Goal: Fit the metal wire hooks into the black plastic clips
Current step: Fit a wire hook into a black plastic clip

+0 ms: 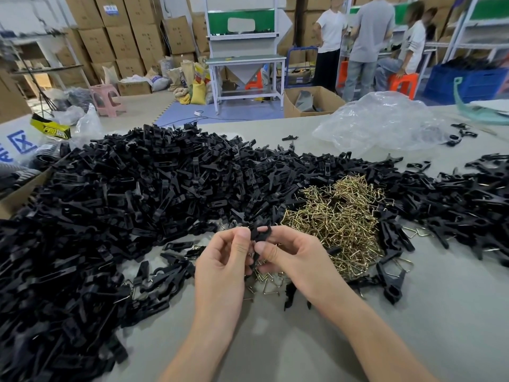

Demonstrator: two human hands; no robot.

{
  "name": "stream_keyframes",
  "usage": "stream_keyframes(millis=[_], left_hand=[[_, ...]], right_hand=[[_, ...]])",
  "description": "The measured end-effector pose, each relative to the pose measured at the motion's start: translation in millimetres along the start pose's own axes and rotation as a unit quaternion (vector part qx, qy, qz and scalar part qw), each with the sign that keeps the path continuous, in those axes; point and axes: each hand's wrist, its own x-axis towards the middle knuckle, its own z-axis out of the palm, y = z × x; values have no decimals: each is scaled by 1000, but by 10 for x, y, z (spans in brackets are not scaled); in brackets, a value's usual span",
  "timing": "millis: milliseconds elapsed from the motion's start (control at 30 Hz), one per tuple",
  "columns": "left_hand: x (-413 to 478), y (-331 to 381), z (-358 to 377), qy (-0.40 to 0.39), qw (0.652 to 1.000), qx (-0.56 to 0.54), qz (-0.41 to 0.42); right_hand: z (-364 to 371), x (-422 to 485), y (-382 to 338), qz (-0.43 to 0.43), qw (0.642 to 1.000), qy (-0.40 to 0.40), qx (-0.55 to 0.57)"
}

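My left hand (pixel 223 260) and my right hand (pixel 292 257) meet above the table's near middle, and together they pinch one black plastic clip (pixel 259 234) between thumbs and fingers. Whether a wire sits in that clip is hidden by my fingers. A heap of gold metal wire hooks (pixel 338 216) lies just right of my hands, and a few loose hooks (pixel 268 279) lie under them. A huge pile of black clips (pixel 132 194) covers the left and far side. Assembled clips with wires (pixel 391 279) lie to the right.
The grey table (pixel 275 340) is bare in front of me. A crumpled clear plastic bag (pixel 385 119) lies at the far right. A cardboard box edge (pixel 24 191) is at the left. Several people stand by benches at the back right.
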Motion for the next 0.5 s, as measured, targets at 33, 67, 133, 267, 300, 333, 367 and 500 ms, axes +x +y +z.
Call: stream_keyframes(millis=[33, 67, 133, 267, 300, 333, 367, 500], left_hand=[[0, 1, 0, -1, 1000, 0, -2], [-1, 2, -2, -2, 1000, -2, -5], [-6, 6, 0, -6, 1000, -3, -9], [-24, -2, 3, -16, 1000, 10, -5], [-27, -6, 3, -19, 1000, 12, -4], [-28, -9, 1, -21, 1000, 16, -4], [-27, -13, -5, -24, 999, 24, -1], [-17, -3, -38, -27, 998, 59, 24]], right_hand=[[-1, 0, 1, -1, 1000, 1, -1], [-2, -1, 1, -2, 1000, 2, -2], [-3, -4, 0, -6, 1000, 1, -4], [-8, -7, 11, -15, 1000, 1, -18], [-9, -9, 13, -16, 1000, 2, -20], [-11, -8, 15, -17, 1000, 3, -20], [-10, -9, 17, -17, 1000, 3, -19], [-7, -8, 17, -12, 1000, 8, -9]])
